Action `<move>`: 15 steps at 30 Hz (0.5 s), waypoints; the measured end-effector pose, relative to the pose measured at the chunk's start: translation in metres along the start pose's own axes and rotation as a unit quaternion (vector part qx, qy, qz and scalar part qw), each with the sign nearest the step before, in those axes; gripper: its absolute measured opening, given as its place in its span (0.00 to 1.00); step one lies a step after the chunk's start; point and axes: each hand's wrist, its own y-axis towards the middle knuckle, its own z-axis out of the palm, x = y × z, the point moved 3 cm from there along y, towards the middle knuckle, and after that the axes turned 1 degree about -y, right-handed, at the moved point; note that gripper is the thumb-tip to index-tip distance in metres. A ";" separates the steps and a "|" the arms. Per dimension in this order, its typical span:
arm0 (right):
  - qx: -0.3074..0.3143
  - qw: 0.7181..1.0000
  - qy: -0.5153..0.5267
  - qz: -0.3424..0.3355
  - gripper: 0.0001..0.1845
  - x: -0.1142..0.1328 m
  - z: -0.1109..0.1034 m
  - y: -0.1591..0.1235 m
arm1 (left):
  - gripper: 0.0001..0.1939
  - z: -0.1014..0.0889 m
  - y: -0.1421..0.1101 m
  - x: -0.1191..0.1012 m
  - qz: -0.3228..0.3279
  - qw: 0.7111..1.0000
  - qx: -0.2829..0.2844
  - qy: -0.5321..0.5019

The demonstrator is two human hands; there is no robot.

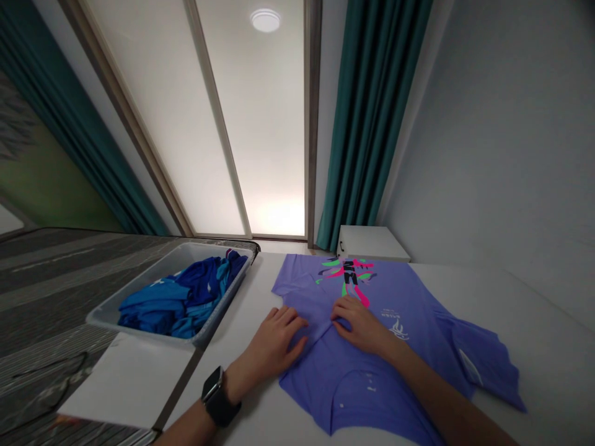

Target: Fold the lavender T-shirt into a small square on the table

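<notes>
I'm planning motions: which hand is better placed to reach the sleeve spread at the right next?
Probably the right hand: it is on the purple T-shirt, nearer that sleeve. The left hand is farther away, near the shirt's opposite edge.

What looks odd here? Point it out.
The shirt lies lopsided: one sleeve sticks out on the right, with no matching one spread out by the left hand. The clothes heaped in the bin look rumpled. I see no spill or damage.
</notes>
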 end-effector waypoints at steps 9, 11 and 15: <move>0.007 1.000 -0.021 -0.017 0.04 0.000 0.002 0.001 | 0.05 -0.002 -0.055 -0.014 -0.125 0.986 0.102 0.045; 0.012 0.999 -0.027 -0.022 0.03 -0.002 0.002 0.001 | 0.02 0.000 -0.056 -0.015 -0.125 0.985 0.107 0.048; 0.025 0.998 -0.047 -0.033 0.09 0.008 -0.002 -0.001 | 0.04 0.002 -0.058 -0.010 -0.110 0.988 0.101 0.048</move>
